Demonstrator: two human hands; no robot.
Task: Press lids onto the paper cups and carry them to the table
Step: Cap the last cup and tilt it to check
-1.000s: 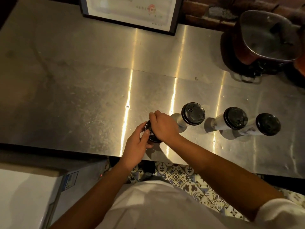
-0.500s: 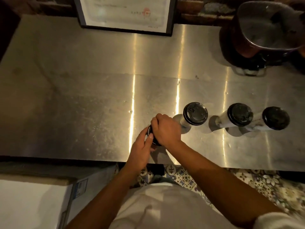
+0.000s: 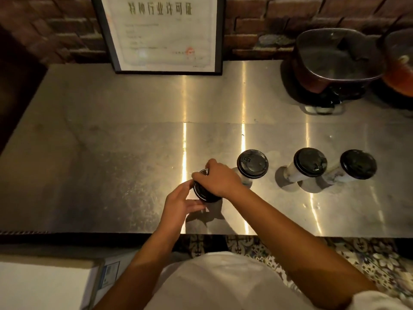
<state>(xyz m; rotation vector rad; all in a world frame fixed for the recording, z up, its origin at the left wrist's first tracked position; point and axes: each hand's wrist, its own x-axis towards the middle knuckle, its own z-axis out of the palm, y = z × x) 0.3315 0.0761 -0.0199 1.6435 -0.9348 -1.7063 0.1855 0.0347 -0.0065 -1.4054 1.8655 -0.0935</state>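
Note:
Several white paper cups stand in a row on a steel counter (image 3: 111,164). The leftmost cup carries a black lid (image 3: 202,193) and is mostly hidden by my hands. My right hand (image 3: 218,179) lies over the top of that lid, fingers curled on its rim. My left hand (image 3: 181,200) wraps the cup's side just under the lid. To the right stand three more cups with black lids on: one (image 3: 252,164) close beside my right hand, then one (image 3: 310,162), then the last (image 3: 358,164).
A framed certificate (image 3: 165,34) leans on the brick wall at the back. A dark pot (image 3: 335,61) sits at the back right, with another vessel (image 3: 400,63) beside it. A white box (image 3: 44,285) lies below the counter's front edge. Patterned floor tiles (image 3: 368,262) show at the lower right.
The view has tilted up, showing more of the wall and certificate. Both hands stay on the leftmost cup and lid, with the left fingers shifted slightly under the rim.

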